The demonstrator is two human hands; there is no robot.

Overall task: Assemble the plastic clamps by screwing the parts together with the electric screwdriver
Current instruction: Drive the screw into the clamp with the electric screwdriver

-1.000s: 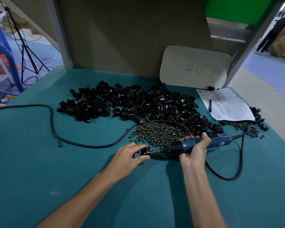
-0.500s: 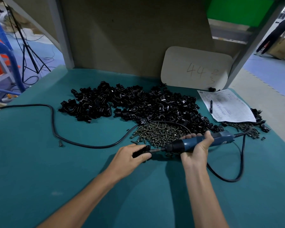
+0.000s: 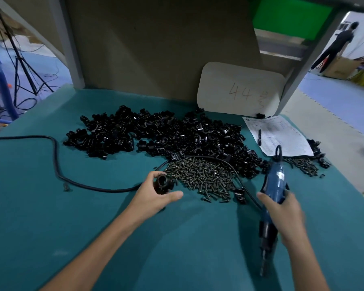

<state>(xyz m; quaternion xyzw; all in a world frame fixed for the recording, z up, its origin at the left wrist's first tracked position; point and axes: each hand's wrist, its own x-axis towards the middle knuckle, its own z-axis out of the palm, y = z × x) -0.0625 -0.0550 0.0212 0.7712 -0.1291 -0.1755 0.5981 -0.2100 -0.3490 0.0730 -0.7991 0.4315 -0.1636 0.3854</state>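
Left hand [image 3: 156, 194] pinched a black clamp [image 3: 162, 183] near the screws [image 3: 202, 178]; right hand [image 3: 286, 215] gripped the el. screwdriver [image 3: 274, 185], bit pointing near.

The right hand [image 3: 286, 213] has swung the blue electric screwdriver [image 3: 272, 198] away from the small black plastic clamp [image 3: 162, 183]; its bit, half a second ago level against the clamp, now points down toward the person. The left hand [image 3: 156, 196] has lifted the clamp, round opening facing up, beside the pile of dark metal screws [image 3: 202, 177].
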